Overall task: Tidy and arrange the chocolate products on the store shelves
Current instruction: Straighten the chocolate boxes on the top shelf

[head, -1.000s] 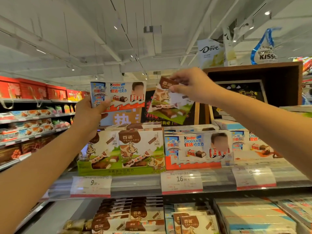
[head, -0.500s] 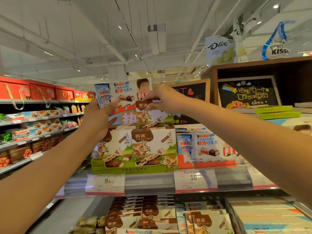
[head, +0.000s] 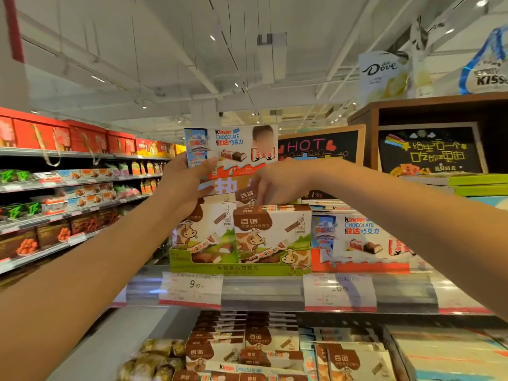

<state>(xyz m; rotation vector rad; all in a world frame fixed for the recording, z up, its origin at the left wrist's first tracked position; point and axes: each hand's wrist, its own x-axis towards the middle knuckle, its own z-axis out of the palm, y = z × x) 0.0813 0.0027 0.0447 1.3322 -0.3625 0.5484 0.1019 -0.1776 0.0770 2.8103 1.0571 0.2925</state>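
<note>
My left hand (head: 183,185) grips a white and orange Kinder chocolate box (head: 232,147) by its lower left corner and holds it up above the top shelf. My right hand (head: 277,182) pinches the top of a brown and white cow-print chocolate box (head: 246,198), which stands low among the row of the same cow-print boxes (head: 270,232) in the green display tray (head: 239,269). To the right of that tray stand more Kinder boxes (head: 362,237) on the same shelf.
Price tags (head: 192,288) hang along the shelf's front rail. The shelf below holds several more cow-print and Kinder boxes (head: 264,345). Chalkboard signs (head: 428,151) and a wooden frame stand behind at right. An aisle of red gift boxes (head: 82,138) runs at left.
My right hand has carried the cow-print box left and down from beside the Kinder box into the row in the green tray. My left hand keeps the Kinder box raised.
</note>
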